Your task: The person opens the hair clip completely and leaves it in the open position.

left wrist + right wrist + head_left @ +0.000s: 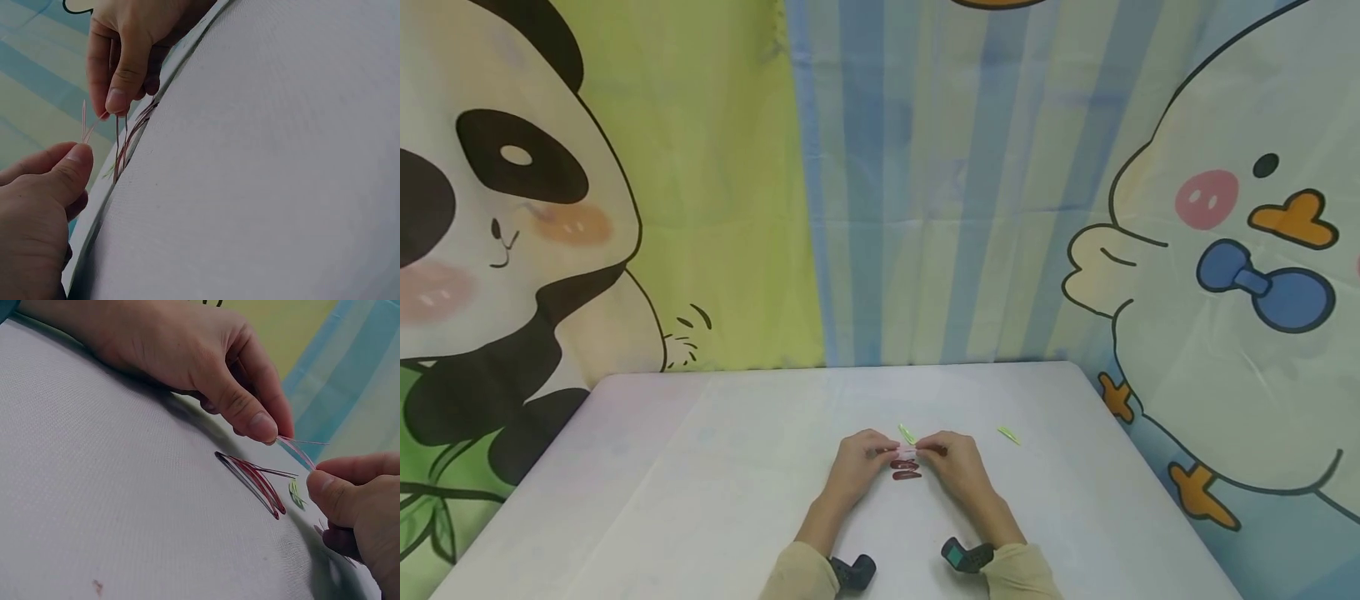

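Note:
Between both hands runs a thin pink strand, doubled into a narrow loop with a loose end. My left hand pinches one end between thumb and index finger. My right hand pinches the other end the same way, a short gap away. Dark red, thin looped strands lie on the white table just below the fingertips. Beyond the hands is a small light green bundle. In the left wrist view, dark strands show under the right fingertips; whether that hand holds them I cannot tell.
A second light green piece lies to the right of the hands on the white table. Dark devices are strapped at the left wrist and right wrist. A cartoon-printed curtain hangs behind the table's far edge.

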The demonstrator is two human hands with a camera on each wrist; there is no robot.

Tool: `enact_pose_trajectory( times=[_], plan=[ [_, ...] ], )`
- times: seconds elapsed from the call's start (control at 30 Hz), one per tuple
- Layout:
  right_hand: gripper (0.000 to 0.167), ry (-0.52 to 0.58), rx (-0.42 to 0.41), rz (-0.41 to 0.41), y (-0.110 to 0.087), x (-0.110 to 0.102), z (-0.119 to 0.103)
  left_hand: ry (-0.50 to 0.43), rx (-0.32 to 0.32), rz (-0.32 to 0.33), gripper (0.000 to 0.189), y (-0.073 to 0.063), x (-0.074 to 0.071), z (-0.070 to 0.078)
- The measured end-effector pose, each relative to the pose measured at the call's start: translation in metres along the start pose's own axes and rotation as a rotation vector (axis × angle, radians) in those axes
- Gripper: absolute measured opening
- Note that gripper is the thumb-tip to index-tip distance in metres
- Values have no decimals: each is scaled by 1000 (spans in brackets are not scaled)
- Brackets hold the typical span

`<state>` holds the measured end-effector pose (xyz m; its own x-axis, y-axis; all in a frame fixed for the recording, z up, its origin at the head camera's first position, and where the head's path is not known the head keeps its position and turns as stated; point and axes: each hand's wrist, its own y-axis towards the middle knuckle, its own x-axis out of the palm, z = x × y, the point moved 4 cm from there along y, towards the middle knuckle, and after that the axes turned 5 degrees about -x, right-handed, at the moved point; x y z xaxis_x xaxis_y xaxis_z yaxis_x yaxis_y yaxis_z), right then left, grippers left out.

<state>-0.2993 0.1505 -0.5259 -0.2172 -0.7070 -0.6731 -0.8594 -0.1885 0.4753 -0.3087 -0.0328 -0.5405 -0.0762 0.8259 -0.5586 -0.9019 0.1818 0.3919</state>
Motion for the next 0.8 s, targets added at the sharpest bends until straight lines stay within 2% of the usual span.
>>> enact_pose_trajectory(
  times=[0.23, 0.47, 0.8],
  plan=[
    [8, 3, -2, -23, 1, 3, 0, 29, -10, -16, 12, 1, -1, 0],
    [8, -45, 27, -62, 0, 6, 1, 46, -58, -40, 11, 1, 1, -2],
    [7, -59, 10, -73, 0, 8, 1, 56, -88, -57, 9, 1, 1, -4]
  ],
)
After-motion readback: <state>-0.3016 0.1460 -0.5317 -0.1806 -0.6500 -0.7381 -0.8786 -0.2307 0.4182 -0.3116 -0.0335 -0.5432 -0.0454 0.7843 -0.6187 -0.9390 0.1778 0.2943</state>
